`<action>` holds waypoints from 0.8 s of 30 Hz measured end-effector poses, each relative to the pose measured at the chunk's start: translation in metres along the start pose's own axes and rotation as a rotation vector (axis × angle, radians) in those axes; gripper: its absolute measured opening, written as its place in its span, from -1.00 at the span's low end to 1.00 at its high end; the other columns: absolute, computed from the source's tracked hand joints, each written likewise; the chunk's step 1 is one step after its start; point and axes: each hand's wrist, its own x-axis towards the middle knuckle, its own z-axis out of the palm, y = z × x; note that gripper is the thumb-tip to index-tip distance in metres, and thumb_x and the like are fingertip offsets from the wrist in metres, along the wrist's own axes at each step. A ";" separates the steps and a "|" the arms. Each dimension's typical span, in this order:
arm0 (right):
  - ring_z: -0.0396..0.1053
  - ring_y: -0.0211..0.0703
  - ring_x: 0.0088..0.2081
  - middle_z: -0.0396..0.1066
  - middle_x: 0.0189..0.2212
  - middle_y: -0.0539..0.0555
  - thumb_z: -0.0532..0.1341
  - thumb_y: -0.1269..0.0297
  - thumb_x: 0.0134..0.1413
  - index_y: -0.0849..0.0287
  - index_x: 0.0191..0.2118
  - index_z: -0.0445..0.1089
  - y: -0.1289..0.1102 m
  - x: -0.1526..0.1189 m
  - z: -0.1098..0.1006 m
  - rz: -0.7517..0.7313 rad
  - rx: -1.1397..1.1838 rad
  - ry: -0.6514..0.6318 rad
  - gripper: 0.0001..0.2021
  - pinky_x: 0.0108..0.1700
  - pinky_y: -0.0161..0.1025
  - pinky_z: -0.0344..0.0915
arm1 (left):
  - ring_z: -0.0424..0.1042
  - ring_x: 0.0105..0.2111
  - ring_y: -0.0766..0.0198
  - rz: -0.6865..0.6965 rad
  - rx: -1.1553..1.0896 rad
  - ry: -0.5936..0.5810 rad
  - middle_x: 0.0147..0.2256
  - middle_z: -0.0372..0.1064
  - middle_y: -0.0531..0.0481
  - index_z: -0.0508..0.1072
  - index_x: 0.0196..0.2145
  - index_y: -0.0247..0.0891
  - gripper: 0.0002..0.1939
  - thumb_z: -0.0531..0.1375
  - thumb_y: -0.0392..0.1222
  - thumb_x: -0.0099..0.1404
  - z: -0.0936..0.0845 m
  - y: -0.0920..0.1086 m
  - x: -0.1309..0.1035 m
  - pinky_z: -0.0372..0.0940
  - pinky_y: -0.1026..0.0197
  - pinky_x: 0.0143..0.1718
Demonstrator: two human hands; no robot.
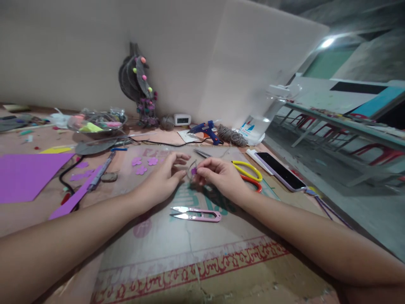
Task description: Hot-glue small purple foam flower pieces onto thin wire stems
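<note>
My right hand [215, 175] pinches a small purple piece [193, 170] with a thin grey cord looping from it. Just to its left, my left hand [172, 173] has its fingers curved and apart, with nothing seen between them; its fingertips are close to the cord. Purple flower cutouts [141, 169] lie left of my left hand. Below both hands, pink thread snips [198, 214] rest on the printed cardboard sheet [152, 245], blades to the left. Scissors with yellow and orange handles [248, 171] lie partly behind my right hand.
A blue glue gun [207, 130], grey yarn [232, 136] and a small white clock [182, 120] stand at the back. A phone [280, 171] lies right. Purple sheet [31, 175], a pen [101, 171] and a bowl of bits [98, 126] are left. Pompom decoration [139, 84] hangs behind.
</note>
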 end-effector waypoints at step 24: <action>0.43 -0.24 -0.44 0.44 -0.51 0.02 0.17 0.15 0.09 0.17 -0.36 0.30 0.006 0.000 -0.002 -0.073 -0.287 0.063 -0.82 -0.33 -0.26 0.36 | 0.29 -0.42 0.28 -0.118 0.124 0.050 -0.47 0.29 0.08 0.34 -0.39 -0.23 -0.74 0.03 -0.01 0.30 -0.003 0.007 0.000 0.14 0.27 -0.41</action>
